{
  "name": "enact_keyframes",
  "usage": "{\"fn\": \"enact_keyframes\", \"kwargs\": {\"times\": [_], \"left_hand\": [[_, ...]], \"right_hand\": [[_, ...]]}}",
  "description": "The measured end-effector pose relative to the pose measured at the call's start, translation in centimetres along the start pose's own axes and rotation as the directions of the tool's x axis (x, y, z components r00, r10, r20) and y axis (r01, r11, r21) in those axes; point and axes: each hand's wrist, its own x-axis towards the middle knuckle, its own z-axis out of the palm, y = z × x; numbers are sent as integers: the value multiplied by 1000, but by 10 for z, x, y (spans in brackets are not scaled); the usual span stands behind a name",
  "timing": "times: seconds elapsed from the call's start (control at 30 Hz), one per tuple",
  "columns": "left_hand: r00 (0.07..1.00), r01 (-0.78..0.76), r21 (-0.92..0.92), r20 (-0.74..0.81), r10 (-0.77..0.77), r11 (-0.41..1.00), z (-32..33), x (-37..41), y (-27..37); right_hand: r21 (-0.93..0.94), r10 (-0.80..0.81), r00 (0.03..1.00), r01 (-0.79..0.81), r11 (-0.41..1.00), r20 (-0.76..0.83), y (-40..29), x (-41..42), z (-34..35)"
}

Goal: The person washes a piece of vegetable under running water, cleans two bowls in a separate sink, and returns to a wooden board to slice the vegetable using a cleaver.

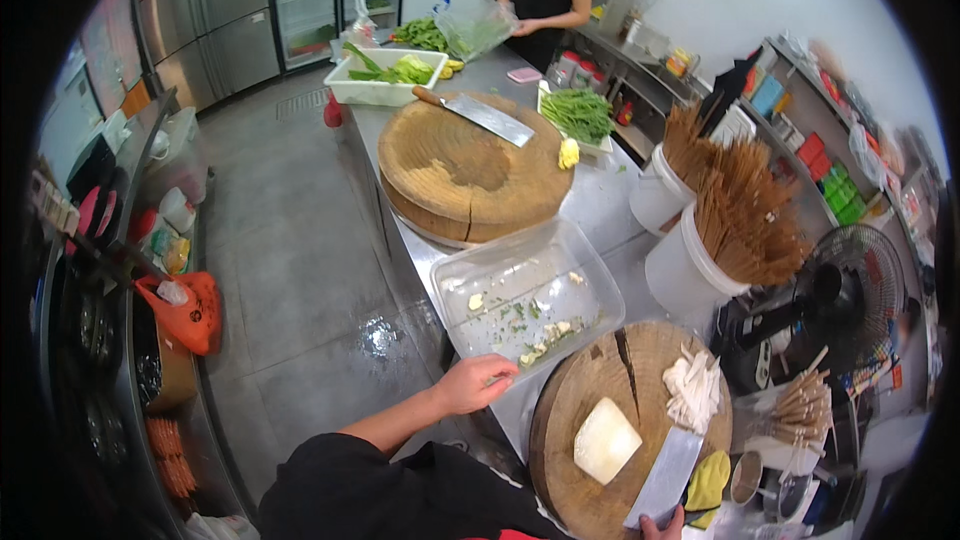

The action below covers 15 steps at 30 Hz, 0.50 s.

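Observation:
My left hand (476, 384), fingers curled, is at the near corner of a clear plastic tub (604, 281). Whether it grips the rim cannot be made out. In the tub lie scattered green bits and pale yellow scraps (555, 331). At the bottom edge my right hand (664, 526), partly out of frame, grips a cleaver (666, 474) whose blade lies on a round wooden chopping block (559, 420). A pale, cut block of food (606, 441) rests left of the blade. White sliced strips (691, 390) are heaped just beyond its far end.
Another thick chopping block (427, 157) bears a wooden-handled cleaver (495, 118). White buckets (686, 270) of brown sticks stand at right, near a fan (847, 285). A yellow cloth (709, 484) lies beside the near block. A person (547, 0) holds a plastic bag across the table.

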Motion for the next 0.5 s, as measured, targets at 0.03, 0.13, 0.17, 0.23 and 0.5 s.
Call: {"fn": "enact_keyframes", "kwargs": {"times": [0.03,0.13,0.17,0.23,0.5], "left_hand": [[1000,7,16,-27,-6,1000,-1,0,-2],[979,201,-71,-8,-203,977,-8,-10,-2],[928,373,-150,44,-371,916,-10,-13,0],[908,417,-142,88,-409,898,-12,-14,-3],[884,408,-424,407,-232,809,42,-2,21]], "right_hand": [[-78,-14,999,11,997,-33,14,3,1],[-50,-119,993,119,992,0,54,34,-9],[-240,-215,974,191,952,-76,52,32,-7],[-291,-108,992,83,953,-69,15,24,-14],[-566,-238,971,180,805,-29,13,10,-24]]}}
